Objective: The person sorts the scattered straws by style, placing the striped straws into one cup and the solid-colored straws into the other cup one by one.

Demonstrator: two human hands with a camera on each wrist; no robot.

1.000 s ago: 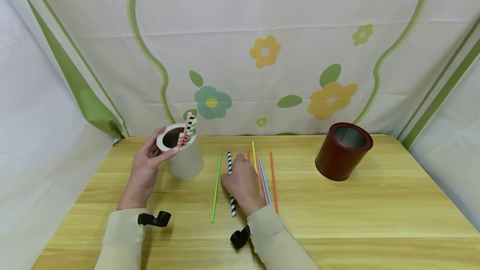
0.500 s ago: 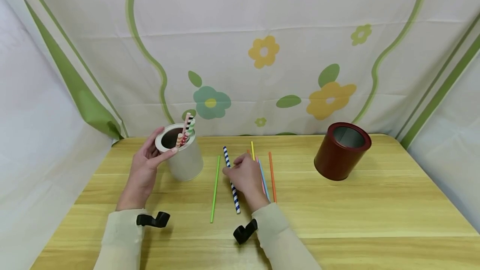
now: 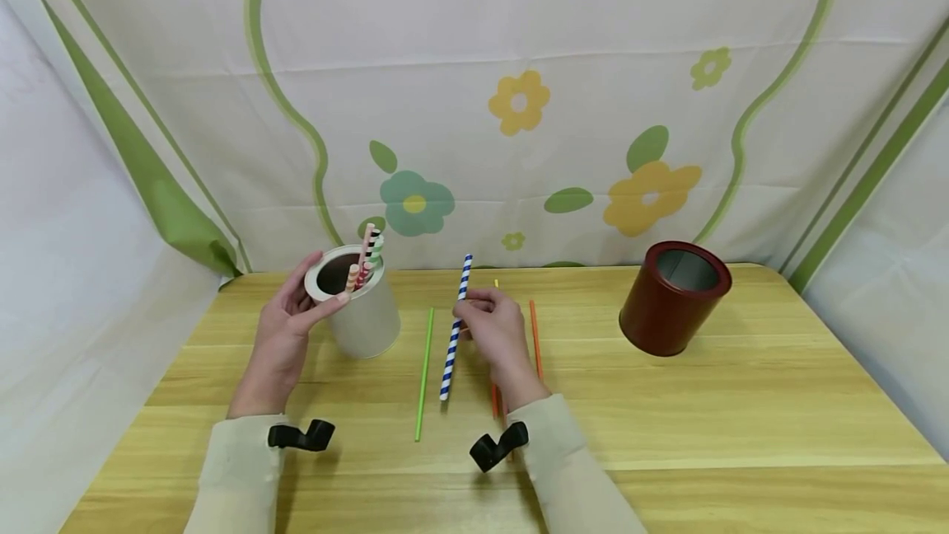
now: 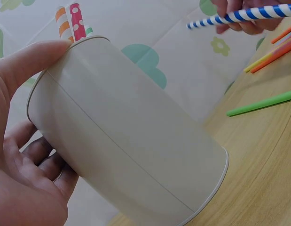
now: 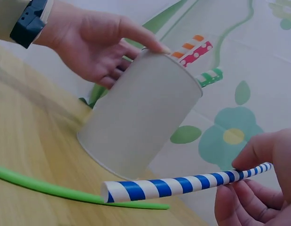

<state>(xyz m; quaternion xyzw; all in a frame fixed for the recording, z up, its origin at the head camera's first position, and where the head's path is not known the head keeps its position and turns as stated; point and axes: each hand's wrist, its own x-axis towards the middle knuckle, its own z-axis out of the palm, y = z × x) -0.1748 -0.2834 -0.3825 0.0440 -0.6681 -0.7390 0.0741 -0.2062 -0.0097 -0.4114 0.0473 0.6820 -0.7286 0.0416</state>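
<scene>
My left hand (image 3: 285, 328) grips the white can (image 3: 366, 324) at its rim, thumb on the near side and fingers behind. Several patterned paper straws stand in it, among them an orange-striped straw (image 5: 187, 46), a red dotted straw (image 5: 197, 53) and a green patterned straw (image 5: 211, 77). Between thumb and fingers, my right hand (image 3: 498, 334) pinches a blue-and-white striped straw (image 3: 449, 363) near its middle. This straw is raised over the table and tilted, right of the can. A plain green straw (image 3: 425, 377) lies on the wood between can and right hand.
Several plain straws lie under and beside my right hand, including an orange straw (image 3: 535, 336), partly hidden by hand and sleeve. A dark red can (image 3: 667, 311) stands at the right on the wooden table (image 3: 726, 419). A flowered curtain (image 3: 460, 105) hangs behind.
My right hand has picked the blue-and-white striped straw up off the table, and its slant has changed. The left hand stays on the white can.
</scene>
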